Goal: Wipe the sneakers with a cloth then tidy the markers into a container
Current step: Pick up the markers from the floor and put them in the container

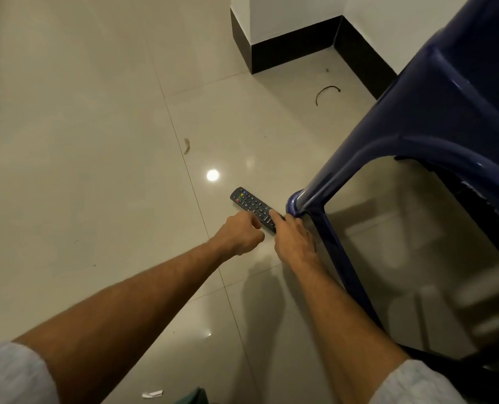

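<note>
Both hands, left hand (240, 232) and right hand (293, 239), meet on a black remote (252, 205) (centre frame) beside the blue chair (435, 135) leg.

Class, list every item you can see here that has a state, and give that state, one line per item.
Black remote control with coloured buttons: flat on the tiled floor, buttons up, near end under both hands.
Left hand: curled, fingertips on the remote.
Right hand: fingers extended onto the remote; grip not closed.
Dark blue plastic chair: standing upright, leg beside the remote.
Thin dark curved wire: lying loose on the floor.
White paper scrap: lying on the floor.
</note>
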Motion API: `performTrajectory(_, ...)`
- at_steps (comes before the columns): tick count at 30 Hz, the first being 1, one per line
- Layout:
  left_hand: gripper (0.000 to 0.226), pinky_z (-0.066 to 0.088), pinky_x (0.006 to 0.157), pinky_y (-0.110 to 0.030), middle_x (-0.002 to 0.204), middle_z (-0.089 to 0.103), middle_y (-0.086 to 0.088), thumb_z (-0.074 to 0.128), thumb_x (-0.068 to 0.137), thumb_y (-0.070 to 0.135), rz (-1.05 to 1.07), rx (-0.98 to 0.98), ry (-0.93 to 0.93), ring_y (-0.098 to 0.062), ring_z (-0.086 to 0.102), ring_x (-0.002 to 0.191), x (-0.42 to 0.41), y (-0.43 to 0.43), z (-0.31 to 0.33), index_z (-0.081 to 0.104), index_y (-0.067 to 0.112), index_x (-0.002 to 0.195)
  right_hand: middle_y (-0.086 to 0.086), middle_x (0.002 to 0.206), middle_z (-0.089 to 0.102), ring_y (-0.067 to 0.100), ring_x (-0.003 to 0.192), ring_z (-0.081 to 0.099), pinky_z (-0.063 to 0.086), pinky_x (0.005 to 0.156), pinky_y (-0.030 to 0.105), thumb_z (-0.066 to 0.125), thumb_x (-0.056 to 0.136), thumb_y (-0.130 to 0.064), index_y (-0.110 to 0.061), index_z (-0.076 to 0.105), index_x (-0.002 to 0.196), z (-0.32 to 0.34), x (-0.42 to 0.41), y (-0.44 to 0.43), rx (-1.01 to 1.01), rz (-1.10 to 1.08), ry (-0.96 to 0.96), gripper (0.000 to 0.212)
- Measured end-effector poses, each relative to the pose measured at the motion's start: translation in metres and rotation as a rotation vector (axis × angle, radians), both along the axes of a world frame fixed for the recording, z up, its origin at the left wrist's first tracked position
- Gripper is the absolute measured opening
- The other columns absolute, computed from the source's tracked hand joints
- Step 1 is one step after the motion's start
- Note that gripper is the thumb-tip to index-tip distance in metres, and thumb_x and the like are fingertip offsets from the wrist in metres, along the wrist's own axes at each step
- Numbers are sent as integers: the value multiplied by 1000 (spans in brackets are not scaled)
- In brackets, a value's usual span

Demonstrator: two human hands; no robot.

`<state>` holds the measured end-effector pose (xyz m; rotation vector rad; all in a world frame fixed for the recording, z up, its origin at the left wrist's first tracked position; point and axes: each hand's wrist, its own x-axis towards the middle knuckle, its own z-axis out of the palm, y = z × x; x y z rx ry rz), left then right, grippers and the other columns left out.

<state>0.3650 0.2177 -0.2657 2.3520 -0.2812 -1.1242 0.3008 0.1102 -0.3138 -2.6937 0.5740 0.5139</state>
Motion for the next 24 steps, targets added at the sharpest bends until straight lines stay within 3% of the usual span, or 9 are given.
performTrajectory(3,30,58,73,-35,103,61,-12,57,90,10,28,-3,26,-27,66,90,0,1,-2,53,8,119,14,143,39,29,128,42,43,99,35,50,96,-9,-22,23,152,-3,-5,3,-62,56,22,63)
performTrajectory(6,32,53,62,-27,103,59,-11,57,91,11,24,3,41,-24,63,86,-4,2,-4,52,8,122,17,143,35,29,126,43,46,94,33,55,92,-6,-21,24,148,-7,-12,10,-45,-2,16,66)
performTrajectory(10,33,48,58,-22,102,56,-9,58,91,11,10,19,40,-20,60,85,-9,7,-9,51,8,124,14,136,36,25,112,51,52,86,30,69,83,-7,-20,29,138,-16,-16,16,148,-246,25,69)
performTrajectory(17,33,52,66,-27,102,57,-9,58,91,12,28,31,38,-22,61,87,-8,10,-14,51,8,123,8,120,54,22,103,59,59,79,36,76,79,-11,-14,48,117,-26,-17,17,360,-480,3,48)
performTrajectory(21,34,56,69,-32,104,58,-9,59,91,14,41,43,40,-24,63,88,-6,14,-15,51,9,124,9,112,65,18,90,64,55,60,24,81,75,-8,-12,54,103,-24,-15,15,598,-688,-55,39)
performTrajectory(24,35,57,74,-35,105,59,-10,59,92,18,56,55,49,-25,64,90,-3,19,-16,50,9,124,7,117,65,22,93,67,57,61,27,81,72,0,-14,57,120,-19,-14,16,960,-831,-44,55)
